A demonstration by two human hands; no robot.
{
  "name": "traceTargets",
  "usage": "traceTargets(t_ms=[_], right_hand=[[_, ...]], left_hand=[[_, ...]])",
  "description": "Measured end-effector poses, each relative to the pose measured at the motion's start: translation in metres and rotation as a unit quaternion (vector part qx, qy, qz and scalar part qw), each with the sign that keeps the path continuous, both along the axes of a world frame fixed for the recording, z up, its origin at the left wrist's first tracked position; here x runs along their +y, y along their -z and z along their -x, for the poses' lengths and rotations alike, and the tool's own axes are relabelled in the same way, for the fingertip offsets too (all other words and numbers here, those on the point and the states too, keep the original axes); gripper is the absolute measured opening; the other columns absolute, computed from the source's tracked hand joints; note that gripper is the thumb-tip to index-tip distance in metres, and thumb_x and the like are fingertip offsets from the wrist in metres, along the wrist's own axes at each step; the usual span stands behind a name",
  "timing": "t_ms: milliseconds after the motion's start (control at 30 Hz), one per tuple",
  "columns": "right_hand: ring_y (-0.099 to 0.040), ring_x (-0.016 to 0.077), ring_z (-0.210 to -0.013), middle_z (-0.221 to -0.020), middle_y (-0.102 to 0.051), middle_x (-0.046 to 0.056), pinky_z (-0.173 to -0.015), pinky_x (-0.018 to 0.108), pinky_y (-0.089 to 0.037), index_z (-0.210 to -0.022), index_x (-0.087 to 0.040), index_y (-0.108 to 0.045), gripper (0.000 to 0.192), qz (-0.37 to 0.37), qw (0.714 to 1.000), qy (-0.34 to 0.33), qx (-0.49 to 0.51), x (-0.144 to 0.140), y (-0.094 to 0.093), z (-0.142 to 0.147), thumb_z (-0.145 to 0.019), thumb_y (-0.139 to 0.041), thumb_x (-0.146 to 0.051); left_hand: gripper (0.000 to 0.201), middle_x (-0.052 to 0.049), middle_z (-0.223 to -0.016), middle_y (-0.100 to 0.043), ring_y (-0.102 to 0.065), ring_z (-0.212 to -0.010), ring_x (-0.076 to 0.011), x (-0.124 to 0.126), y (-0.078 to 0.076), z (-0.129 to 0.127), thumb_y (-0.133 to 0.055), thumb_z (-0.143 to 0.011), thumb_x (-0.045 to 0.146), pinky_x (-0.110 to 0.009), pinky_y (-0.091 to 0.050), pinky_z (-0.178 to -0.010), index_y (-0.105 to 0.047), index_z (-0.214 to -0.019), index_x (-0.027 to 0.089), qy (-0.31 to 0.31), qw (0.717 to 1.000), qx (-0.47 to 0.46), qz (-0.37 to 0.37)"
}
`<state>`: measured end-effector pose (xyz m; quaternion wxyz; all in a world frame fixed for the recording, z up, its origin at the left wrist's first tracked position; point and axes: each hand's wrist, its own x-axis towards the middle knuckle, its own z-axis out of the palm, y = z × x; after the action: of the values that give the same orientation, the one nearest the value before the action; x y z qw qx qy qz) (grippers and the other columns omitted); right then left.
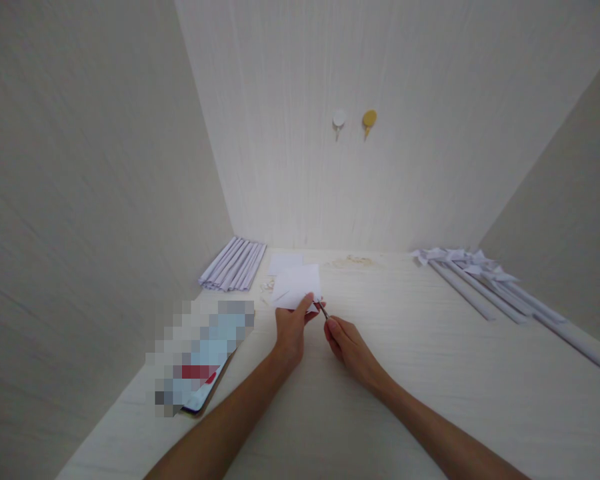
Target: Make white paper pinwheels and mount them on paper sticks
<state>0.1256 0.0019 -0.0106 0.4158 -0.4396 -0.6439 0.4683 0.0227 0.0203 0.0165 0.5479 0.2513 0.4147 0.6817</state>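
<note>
My left hand [293,328] pinches a white sheet of paper [295,283] by its near right corner, thumb on top and fingers beneath. A short dark line, a slit or a fold, runs near the sheet's left side. In my right hand [347,343] is a slim dark metal tool [323,309], which looks like small scissors; the fingers cover its handle. Its tip meets the paper's edge close to my left fingertips. Behind the held sheet, another white paper [284,261] lies flat on the table, partly covered.
Rolled paper tubes [234,263] lie in a row at the back left. Longer paper sticks [480,287] with ragged tips lie at the right. A phone [215,367], partly blurred out, rests left. Paper scraps [267,287] lie beside the sheet. Two hooks [369,120] are on the back wall.
</note>
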Motion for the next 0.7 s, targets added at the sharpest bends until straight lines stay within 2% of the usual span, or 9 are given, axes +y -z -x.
traceTargets(t_ms=[367, 700], right_hand=[[-0.027, 0.0081, -0.043, -0.049, -0.032, -0.005, -0.040, 0.021, -0.021, -0.056, -0.019, -0.036, 0.041, -0.021, 0.999, 0.002, -0.025, -0.0017, -0.0029, -0.0011, -0.082, -0.026, -0.048], [-0.028, 0.0084, -0.043, -0.048, -0.032, -0.004, -0.039, 0.022, -0.020, -0.054, -0.019, -0.035, 0.042, -0.022, 0.999, 0.014, -0.029, -0.0019, -0.0033, -0.0007, -0.081, -0.026, -0.050]], left_hand=[[0.017, -0.003, -0.059, -0.065, -0.062, -0.053, -0.0140, -0.0002, 0.0001, -0.0008, -0.065, -0.056, 0.018, -0.022, -0.049, -0.051, -0.060, -0.069, 0.008, -0.014, 1.000, -0.022, 0.010], [0.019, -0.004, -0.059, -0.064, -0.062, -0.054, -0.0147, 0.0002, 0.0005, -0.0006, -0.064, -0.056, 0.020, -0.021, -0.048, -0.049, -0.060, -0.070, 0.008, -0.011, 1.000, 0.001, 0.009]])
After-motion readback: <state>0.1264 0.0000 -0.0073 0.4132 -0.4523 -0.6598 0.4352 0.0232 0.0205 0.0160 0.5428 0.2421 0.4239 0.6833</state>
